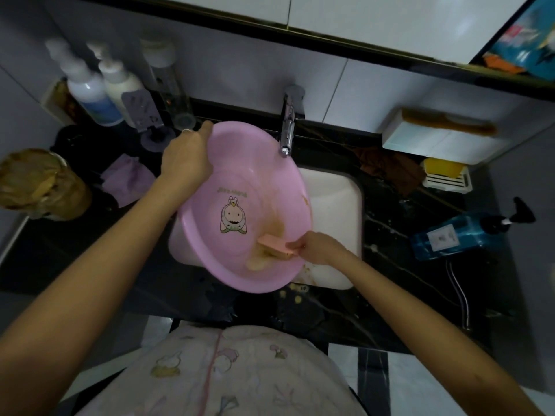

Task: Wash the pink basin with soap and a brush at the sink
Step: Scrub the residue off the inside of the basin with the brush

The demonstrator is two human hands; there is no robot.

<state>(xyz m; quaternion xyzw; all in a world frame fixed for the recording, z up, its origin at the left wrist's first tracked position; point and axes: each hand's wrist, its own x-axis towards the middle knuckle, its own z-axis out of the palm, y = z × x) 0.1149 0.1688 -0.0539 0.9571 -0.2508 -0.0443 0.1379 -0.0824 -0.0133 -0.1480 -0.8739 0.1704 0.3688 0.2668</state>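
Note:
The pink basin (240, 175) is tilted over the left part of the white sink (333, 205), with a cartoon figure printed inside it and brown dirty streaks on its lower right wall. My left hand (187, 154) grips the basin's far left rim. My right hand (318, 246) holds a pink brush (277, 244) by its end, its head pressed on the dirty patch inside the basin. The chrome tap (288, 124) stands just behind the basin's rim; no water is visibly running.
White bottles (99, 85) stand at the back left beside a purple cloth (126, 178). On the black counter to the right are a brown rag (393, 169), a yellow soap bar on a white dish (446, 175) and a blue pump bottle (456, 235) lying on its side.

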